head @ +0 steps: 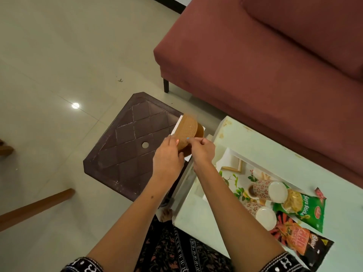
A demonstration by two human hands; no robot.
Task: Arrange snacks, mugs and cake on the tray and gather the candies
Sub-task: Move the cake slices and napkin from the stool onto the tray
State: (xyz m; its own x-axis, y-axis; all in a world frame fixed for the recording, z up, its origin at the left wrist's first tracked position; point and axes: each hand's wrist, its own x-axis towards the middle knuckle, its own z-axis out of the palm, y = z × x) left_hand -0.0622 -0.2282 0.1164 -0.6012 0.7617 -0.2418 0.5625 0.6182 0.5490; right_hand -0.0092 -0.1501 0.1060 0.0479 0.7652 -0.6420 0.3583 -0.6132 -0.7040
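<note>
A round brown cake (pixel 188 128) is tilted on edge over a white box (pixel 177 124) that sits on a dark plastic stool (pixel 125 142). My left hand (pixel 168 156) grips the cake's lower left side, and my right hand (pixel 200 150) pinches its right edge. On the pale table (pixel 231 130) lies a floral tray (pixel 233 179). It holds two patterned mugs (pixel 269 190) (pixel 261 213) lying on their sides, a green snack packet (pixel 302 207) and a black and orange snack packet (pixel 300 242).
A dusty-red sofa (pixel 265 61) stands behind the table. A red wrapper (pixel 320 195) lies beside the tray's far edge. A wooden leg (pixel 33 209) crosses the tiled floor at the left.
</note>
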